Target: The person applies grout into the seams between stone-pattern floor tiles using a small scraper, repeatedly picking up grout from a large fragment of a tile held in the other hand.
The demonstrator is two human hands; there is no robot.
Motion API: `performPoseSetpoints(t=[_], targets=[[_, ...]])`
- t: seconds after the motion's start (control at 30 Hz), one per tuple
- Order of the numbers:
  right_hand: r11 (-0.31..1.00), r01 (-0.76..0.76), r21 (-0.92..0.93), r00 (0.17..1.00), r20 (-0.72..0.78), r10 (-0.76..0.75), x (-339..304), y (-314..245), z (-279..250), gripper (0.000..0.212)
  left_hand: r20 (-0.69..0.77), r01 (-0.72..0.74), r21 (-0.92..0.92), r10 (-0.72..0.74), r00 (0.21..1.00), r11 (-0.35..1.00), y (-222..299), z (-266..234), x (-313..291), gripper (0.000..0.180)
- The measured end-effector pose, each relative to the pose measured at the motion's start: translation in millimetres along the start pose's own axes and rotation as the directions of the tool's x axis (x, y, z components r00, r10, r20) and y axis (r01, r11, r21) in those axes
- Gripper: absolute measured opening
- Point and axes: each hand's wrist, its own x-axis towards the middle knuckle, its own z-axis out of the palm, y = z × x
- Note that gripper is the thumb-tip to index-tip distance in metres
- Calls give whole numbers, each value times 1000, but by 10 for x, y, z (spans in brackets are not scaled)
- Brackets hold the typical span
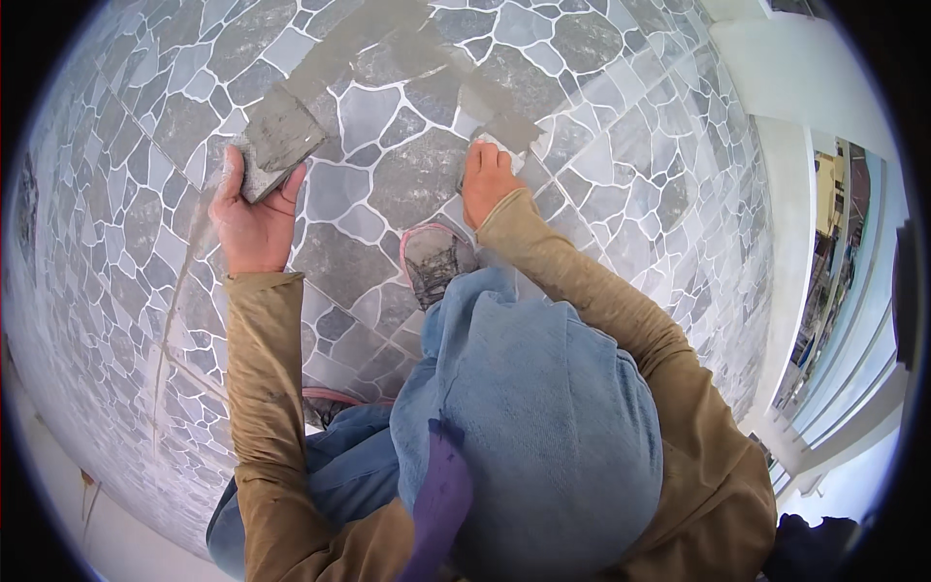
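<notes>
Above the floor (337, 184), the upturned left hand (254, 228) pinched a gray block (286, 128). The right hand (488, 186) curled over a half-hidden pale piece (511, 151).

Stone floor (339, 184): bright and evenly lit around the shoe (436, 262), its pale joints crisp there.
Opening (858, 291): far right of the shoe, cool in tone, whitening into glare at its lower end.
Shadows: soft-edged and faint beside the shoe.
Focus: clear near the shoe, smeared on the floor far to its left.
White ledge (790, 252): right of the shoe, bowed by the fisheye lens.
Dark surround: black, rounded, blue-fringed.
</notes>
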Motion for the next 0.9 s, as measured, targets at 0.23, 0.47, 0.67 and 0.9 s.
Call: performPoseSetpoints(t=[0.23, 0.47, 0.67, 0.9], targets=[[752, 499, 431, 867, -246, -434, 345, 190, -1199, 59, -140, 232, 421, -190, 972, 877, -256, 65, 33, 42], [672, 665, 324, 741, -180, -647, 472, -342, -1414, 63, -153, 217, 535, -159, 975, 817, -405, 352, -104, 46], [670, 210, 712, 881, 159, -445, 726, 609, -1305, 49, -97, 102, 423, -67, 993, 900, -157, 371, 15, 42], [913, -145, 382, 948, 317, 18, 859, 1204, -721, 36, 5, 121, 445, -137, 991, 888, 586, 212, 78, 41]])
